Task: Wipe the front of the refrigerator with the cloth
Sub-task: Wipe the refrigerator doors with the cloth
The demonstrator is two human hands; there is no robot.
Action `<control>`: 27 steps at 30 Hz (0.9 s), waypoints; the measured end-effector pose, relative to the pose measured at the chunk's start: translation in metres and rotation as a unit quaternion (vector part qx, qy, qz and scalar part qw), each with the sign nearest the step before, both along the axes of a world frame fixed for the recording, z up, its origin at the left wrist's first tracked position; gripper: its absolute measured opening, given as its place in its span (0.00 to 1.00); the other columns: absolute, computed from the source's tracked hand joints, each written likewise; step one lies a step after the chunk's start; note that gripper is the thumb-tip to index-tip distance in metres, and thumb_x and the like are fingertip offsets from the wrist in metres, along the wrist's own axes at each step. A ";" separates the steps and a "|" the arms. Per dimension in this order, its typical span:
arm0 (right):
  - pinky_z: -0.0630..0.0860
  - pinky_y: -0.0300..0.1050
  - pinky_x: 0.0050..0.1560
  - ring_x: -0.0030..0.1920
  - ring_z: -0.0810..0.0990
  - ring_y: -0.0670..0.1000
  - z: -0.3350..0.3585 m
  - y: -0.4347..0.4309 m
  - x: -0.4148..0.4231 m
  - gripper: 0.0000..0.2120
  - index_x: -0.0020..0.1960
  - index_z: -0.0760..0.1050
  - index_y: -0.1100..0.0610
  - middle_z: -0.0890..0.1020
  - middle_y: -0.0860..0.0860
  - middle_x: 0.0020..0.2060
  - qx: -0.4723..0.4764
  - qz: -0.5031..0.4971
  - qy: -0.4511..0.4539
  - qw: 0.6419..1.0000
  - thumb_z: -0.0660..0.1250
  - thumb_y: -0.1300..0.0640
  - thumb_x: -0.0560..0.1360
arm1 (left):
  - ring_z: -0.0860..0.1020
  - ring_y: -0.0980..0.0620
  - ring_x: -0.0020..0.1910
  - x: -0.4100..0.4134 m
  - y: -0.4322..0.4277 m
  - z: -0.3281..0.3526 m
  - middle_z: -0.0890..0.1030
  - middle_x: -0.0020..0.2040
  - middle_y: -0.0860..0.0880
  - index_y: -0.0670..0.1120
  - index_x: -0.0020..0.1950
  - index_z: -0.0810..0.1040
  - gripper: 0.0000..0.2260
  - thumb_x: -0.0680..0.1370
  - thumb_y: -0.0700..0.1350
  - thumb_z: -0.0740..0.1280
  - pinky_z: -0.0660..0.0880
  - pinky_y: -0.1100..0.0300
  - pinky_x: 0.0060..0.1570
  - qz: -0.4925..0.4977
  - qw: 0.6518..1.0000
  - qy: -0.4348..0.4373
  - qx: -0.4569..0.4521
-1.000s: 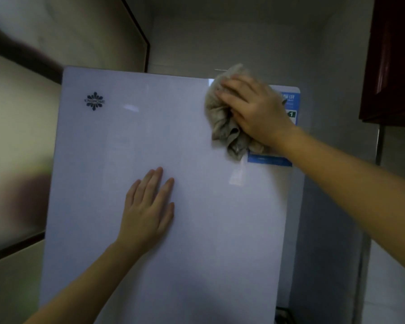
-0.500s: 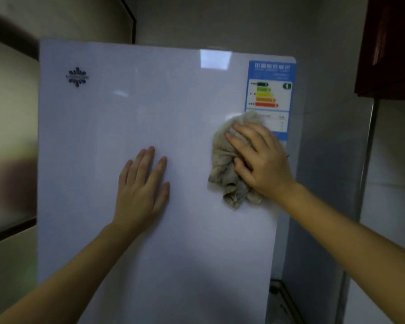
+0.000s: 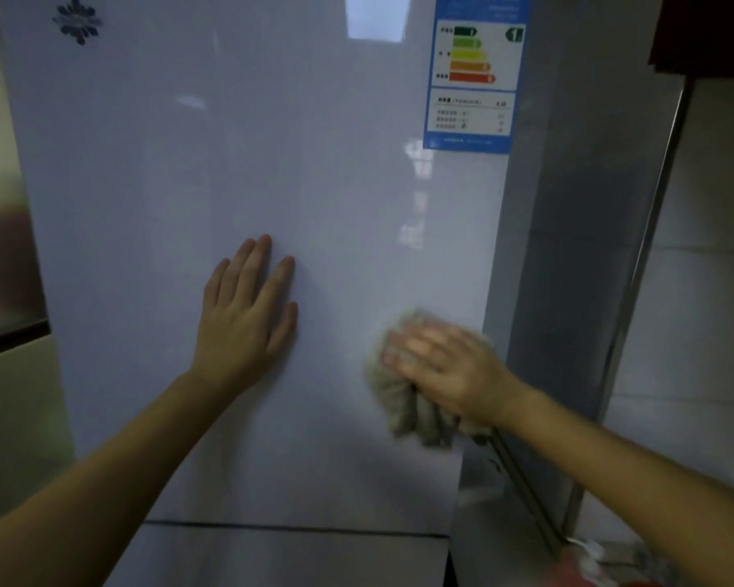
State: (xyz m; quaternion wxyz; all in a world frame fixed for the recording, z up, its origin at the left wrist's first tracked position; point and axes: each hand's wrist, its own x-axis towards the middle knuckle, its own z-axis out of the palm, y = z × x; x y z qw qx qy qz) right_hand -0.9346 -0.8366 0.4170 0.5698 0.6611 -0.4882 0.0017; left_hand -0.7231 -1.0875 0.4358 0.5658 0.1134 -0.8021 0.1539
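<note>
The glossy white refrigerator door (image 3: 196, 171) fills most of the head view. My left hand (image 3: 246, 315) lies flat on the door near its middle, fingers apart and pointing up, holding nothing. My right hand (image 3: 446, 366) presses a crumpled beige cloth (image 3: 399, 408) against the door close to its right edge, well below the blue energy label (image 3: 471, 112). That hand and the cloth are blurred by motion. A seam (image 3: 293, 528) between the upper and lower doors runs below both hands.
A dark snowflake logo (image 3: 76, 19) sits at the door's top left. The fridge's grey side panel (image 3: 568, 247) and a metal pipe (image 3: 636, 298) stand to the right, before a tiled wall (image 3: 704, 290). A dark red cabinet (image 3: 712, 31) hangs at top right.
My right hand has swept the cloth down the right side of the door, from the top edge past the energy label. The left hand stayed flat on the door. The view tilted downward.
</note>
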 end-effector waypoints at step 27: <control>0.71 0.49 0.73 0.69 0.77 0.51 -0.195 -0.043 0.026 0.15 0.68 0.77 0.51 0.78 0.50 0.70 0.258 0.045 -0.009 0.965 0.57 0.57 0.87 | 0.61 0.35 0.80 0.030 -0.050 -0.081 0.63 0.80 0.35 0.41 0.78 0.68 0.24 0.83 0.49 0.65 0.60 0.39 0.78 -0.009 0.999 -0.012 0.032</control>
